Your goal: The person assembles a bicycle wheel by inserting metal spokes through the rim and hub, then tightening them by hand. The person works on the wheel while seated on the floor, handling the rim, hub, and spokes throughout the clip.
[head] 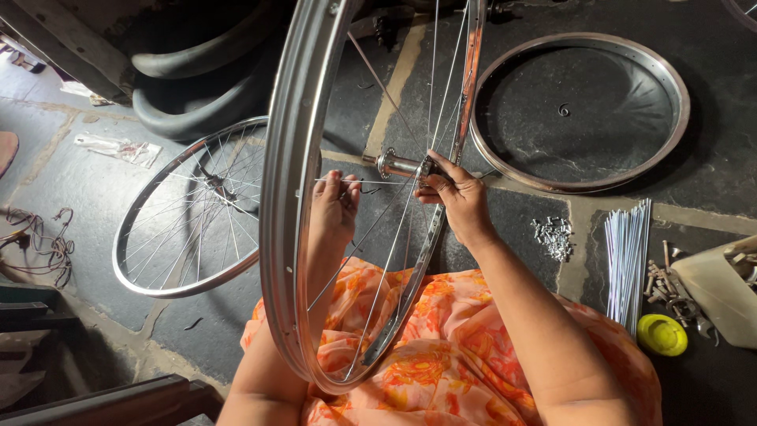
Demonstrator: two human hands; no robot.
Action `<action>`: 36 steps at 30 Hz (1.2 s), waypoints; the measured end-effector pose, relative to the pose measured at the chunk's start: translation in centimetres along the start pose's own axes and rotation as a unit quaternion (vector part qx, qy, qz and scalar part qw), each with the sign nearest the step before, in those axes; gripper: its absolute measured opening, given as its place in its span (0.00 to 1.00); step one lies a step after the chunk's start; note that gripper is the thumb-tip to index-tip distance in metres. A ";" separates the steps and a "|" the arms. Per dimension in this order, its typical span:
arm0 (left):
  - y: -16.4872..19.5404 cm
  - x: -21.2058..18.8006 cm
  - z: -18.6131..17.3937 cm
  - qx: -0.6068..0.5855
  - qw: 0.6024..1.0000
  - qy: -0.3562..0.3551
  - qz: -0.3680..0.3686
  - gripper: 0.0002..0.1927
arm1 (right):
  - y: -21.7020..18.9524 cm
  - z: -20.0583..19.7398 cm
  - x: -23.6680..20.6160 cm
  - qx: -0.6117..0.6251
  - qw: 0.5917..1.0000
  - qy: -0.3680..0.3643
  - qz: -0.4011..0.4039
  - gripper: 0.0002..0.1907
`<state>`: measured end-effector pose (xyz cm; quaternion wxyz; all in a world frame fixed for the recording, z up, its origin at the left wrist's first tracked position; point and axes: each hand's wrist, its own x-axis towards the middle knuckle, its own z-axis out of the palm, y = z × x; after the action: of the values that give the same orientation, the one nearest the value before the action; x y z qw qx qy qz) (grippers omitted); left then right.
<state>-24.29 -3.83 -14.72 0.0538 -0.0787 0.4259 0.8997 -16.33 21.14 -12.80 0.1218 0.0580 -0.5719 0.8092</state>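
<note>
Far left floor: a tangle of thin brown wire point(39, 237) lies on the dark stone floor point(95, 170).
Finished wheel: a silver spoked bicycle wheel point(189, 209) lies flat on the floor, left of the person's lap.
Wheel in work: a large shiny steel bicycle rim point(284, 197), partly laced with thin spokes, stands upright on the lap over the orange flowered cloth point(441, 355).
Left hand point(335, 209): reached inside the rim, fingers pinched narrowly on a thin silver spoke point(371, 182) that runs to the hub.
Right hand point(457, 197): closed around the right end of the metal hub point(402, 166) at the wheel's middle.
Bare rim: a second round steel rim point(670, 87) lies flat on the floor, upper right.
Small parts: a heap of small silver nipples point(554, 237) lies loose on the floor, with a bundle of straight silver spokes point(627, 256) just to its right.
Containers: a round yellow lid point(661, 334) lies near a tilted pale plastic tub point(721, 288) holding metal bits; rusty bolts point(666, 288) lie loose beside it.
</note>
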 end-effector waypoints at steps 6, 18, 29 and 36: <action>-1.5 -0.5 2.2 -0.049 0.995 -0.023 -0.086 0.07 | 0.2 -0.1 0.0 0.013 1.000 -0.008 -0.007 0.23; -1.4 -7.1 7.4 0.682 0.558 -0.135 0.452 0.14 | -0.3 -0.2 0.0 0.000 1.000 0.000 0.001 0.23; 1.7 -4.7 11.9 0.702 0.417 -0.219 0.534 0.26 | -0.4 0.1 0.0 0.010 1.000 0.000 -0.009 0.21; 1.7 -4.1 11.7 0.710 0.437 -0.261 0.486 0.20 | -1.7 0.1 -0.5 -0.025 1.000 0.008 0.001 0.22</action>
<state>-21.68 4.01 -5.37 -0.2469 0.4459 0.8494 0.1369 -15.43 21.51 -11.35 0.1272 0.0482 -0.5911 0.7951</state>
